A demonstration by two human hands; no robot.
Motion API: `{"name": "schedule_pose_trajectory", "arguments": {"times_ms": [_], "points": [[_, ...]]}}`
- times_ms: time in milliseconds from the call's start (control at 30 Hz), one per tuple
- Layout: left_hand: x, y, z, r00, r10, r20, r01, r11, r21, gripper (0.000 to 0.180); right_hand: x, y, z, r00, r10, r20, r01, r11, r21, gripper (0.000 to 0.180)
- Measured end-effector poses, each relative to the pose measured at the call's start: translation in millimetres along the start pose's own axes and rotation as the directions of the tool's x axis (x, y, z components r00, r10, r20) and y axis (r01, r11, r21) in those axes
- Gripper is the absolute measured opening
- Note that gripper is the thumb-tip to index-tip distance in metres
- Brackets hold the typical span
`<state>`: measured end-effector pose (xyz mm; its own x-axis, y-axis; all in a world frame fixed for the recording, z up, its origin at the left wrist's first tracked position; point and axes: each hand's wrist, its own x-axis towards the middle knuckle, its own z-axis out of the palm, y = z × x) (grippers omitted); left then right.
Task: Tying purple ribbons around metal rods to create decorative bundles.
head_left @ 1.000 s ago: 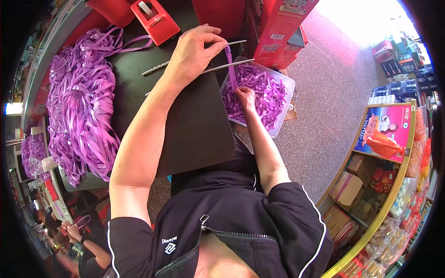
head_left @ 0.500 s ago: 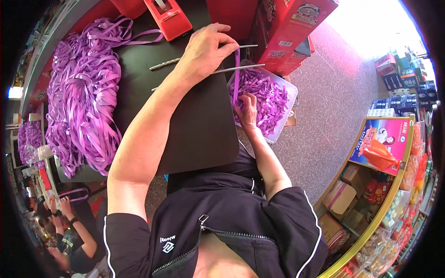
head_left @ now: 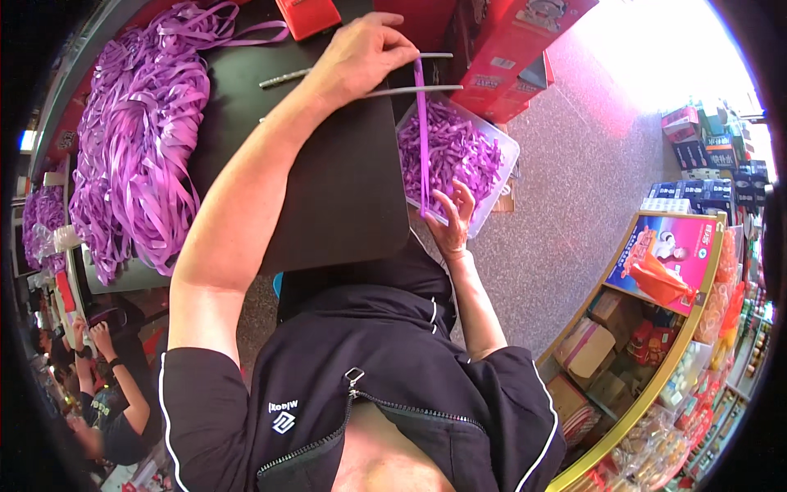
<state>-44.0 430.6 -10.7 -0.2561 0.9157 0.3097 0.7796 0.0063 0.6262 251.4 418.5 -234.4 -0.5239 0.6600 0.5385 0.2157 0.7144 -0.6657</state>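
My left hand point(head_left: 361, 61) is closed over the far metal rod, thumb and finger pinching a purple ribbon point(head_left: 422, 131) close to the rod's right end. Two thin metal rods point(head_left: 438, 88) stick out past the right edge of the black tabletop point(head_left: 344, 205); one has a twisted left end. From the left hand the ribbon runs straight down to my right hand point(head_left: 452, 223). There the thumb and a finger meet its lower end, while the other fingers are raised. Below the ribbon, a clear plastic bin point(head_left: 510, 156) holds a heap of short purple ribbon pieces point(head_left: 467, 148).
A big tangle of purple ribbon point(head_left: 152, 139) covers the table's left side. A red tape dispenser point(head_left: 310, 16) stands at the back, and tall red boxes point(head_left: 508, 49) beyond the bin. To the right is a gold-edged shelf unit point(head_left: 623, 361). Another person point(head_left: 119, 394) is at lower left.
My right hand has moved down toward me, its fingers lifting apart, and a longer straight length of ribbon now shows. My left hand stays at the rod. The whole view has shifted slightly.
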Motion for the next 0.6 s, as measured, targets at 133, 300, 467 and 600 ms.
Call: {"name": "schedule_pose_trajectory", "arguments": {"times_ms": [133,300,467,600], "points": [[-2,28,-6,0.997,-0.075,0.021,0.077,0.993,-0.087,0.022,0,-9,-16,0.998,-0.022,0.056,0.021,1.000,0.015,0.023],[-4,30,-7,0.996,-0.087,0.012,0.088,0.988,-0.126,0.024,-13,-11,-16,0.991,0.050,0.125,-0.059,0.996,0.069,0.016],[0,-4,-1,1.000,0.024,0.015,-0.025,0.999,0.029,0.028,-30,-27,-27,0.956,0.205,0.208,-0.249,0.945,0.213,0.013],[0,-9,0,0.995,0.098,-0.029,-0.093,0.986,0.137,0.027,-28,-48,-49,0.952,0.124,0.280,-0.177,0.969,0.171,0.015]]}}
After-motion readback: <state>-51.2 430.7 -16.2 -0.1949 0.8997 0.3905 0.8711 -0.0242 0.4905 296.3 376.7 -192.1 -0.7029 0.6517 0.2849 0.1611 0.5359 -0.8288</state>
